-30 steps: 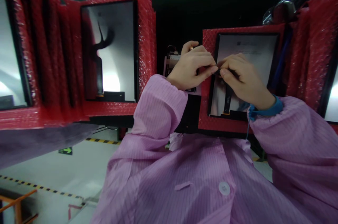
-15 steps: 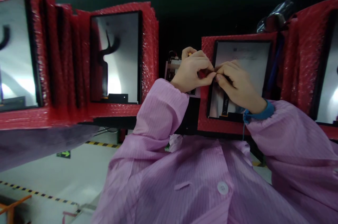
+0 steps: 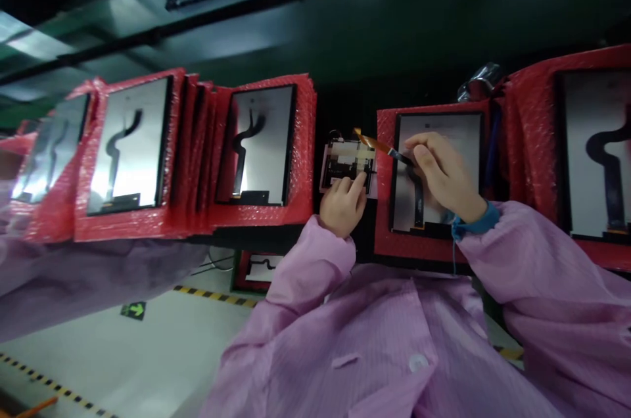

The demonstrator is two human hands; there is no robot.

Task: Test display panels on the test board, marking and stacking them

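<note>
My left hand [image 3: 341, 209] rests at the near edge of a small circuit board [image 3: 340, 158], its index finger stretched onto the board and the other fingers curled. An orange flex cable [image 3: 377, 144] runs from above the board's right side to the black ribbon [image 3: 419, 198] of a display panel [image 3: 446, 132]. The panel lies back side up on red bubble wrap [image 3: 386, 234]. Over its middle is my right hand [image 3: 444, 175], fingers stretched and slightly apart, close to the cable joint. Nothing shows in its grasp.
On the left, more display panels [image 3: 269, 142] lie on stacked red bubble-wrap sleeves [image 3: 302, 162]. Another panel [image 3: 591, 155] stands at the right on similar wrap. A clear shiny object [image 3: 482, 79] lies behind. At the lower left is a co-worker's sleeve [image 3: 98, 280].
My hands, pinched together over the panel's left edge before, have parted. The left moved down and left onto the board; the right has opened. The orange cable now shows joined to the ribbon. The view shifted.
</note>
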